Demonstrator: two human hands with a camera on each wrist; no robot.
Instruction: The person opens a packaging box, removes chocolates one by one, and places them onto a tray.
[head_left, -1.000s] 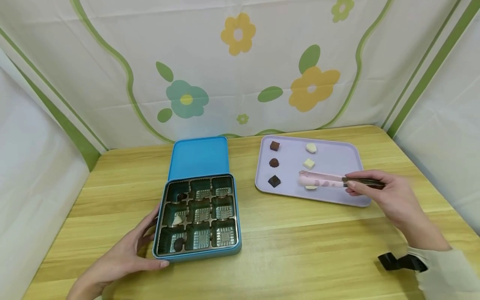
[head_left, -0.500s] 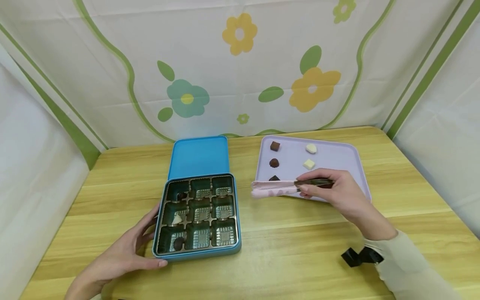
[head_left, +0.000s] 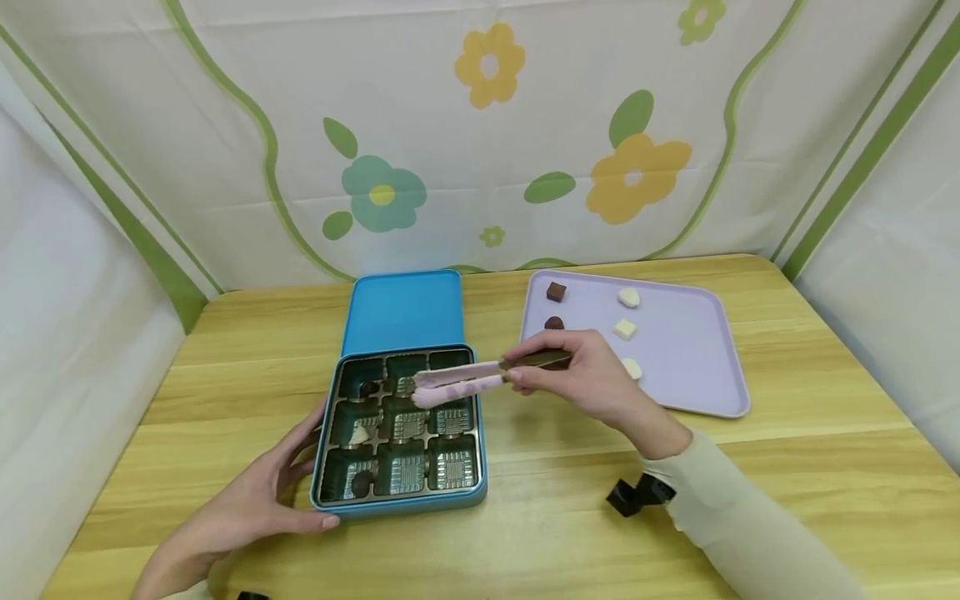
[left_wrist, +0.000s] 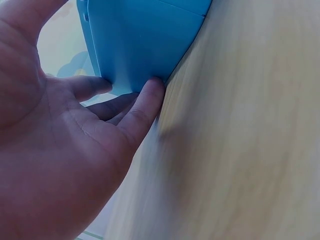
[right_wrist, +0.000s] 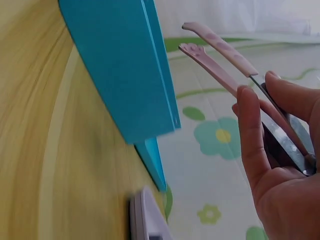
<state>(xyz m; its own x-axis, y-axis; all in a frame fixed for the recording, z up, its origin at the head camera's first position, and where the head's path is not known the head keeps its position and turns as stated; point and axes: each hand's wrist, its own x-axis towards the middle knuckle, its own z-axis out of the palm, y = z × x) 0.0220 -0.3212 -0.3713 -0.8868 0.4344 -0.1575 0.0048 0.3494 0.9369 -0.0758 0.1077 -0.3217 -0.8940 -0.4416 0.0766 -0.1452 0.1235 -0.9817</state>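
My right hand grips pink-tipped tongs by their dark handles. Their tips hang over the blue tin box, slightly apart with nothing visible between them. In the box lies a plastic insert with several square compartments. Its left column holds a dark chocolate at the back, a white chocolate in the middle and another dark chocolate at the front. My left hand rests at the box's front left corner, thumb along the front, fingertips touching the side wall.
The blue lid lies behind the box. At the right is a lilac tray with two brown chocolates and several white chocolates in view; my right hand covers its front left part. A flowered cloth hangs behind the table.
My right hand has carried the tongs left from above the tray to above the box. The left hand has stayed at the box, and the chocolates in the box look the same.
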